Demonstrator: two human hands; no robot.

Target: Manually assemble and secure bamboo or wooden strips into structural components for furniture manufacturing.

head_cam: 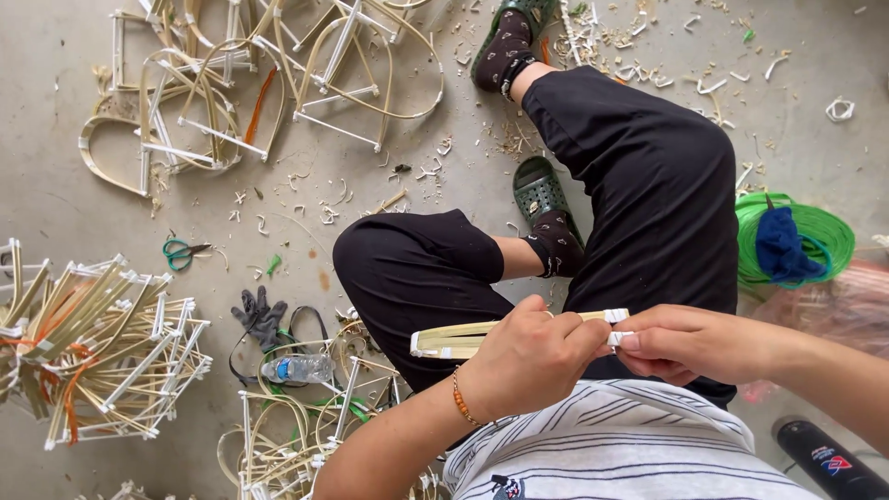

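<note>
My left hand (528, 356) grips a flat bundle of pale bamboo strips (463, 338) bound with white tape at both ends. It is held level above my lap. My right hand (685, 343) pinches the bundle's right end, where white tape (617, 326) wraps it, fingertips meeting my left thumb. An orange bead bracelet (460, 400) circles my left wrist. I sit with black trousers (639, 176) and green sandals (539, 193) over a concrete floor.
Taped bamboo frames lie heaped at top left (259, 83), left (93, 347) and bottom (306, 431). Green-handled scissors (181, 252), a grey glove (259, 317), a plastic bottle (296, 368), a green cord coil (796, 236) with blue cloth, and a black can (829, 458) lie around.
</note>
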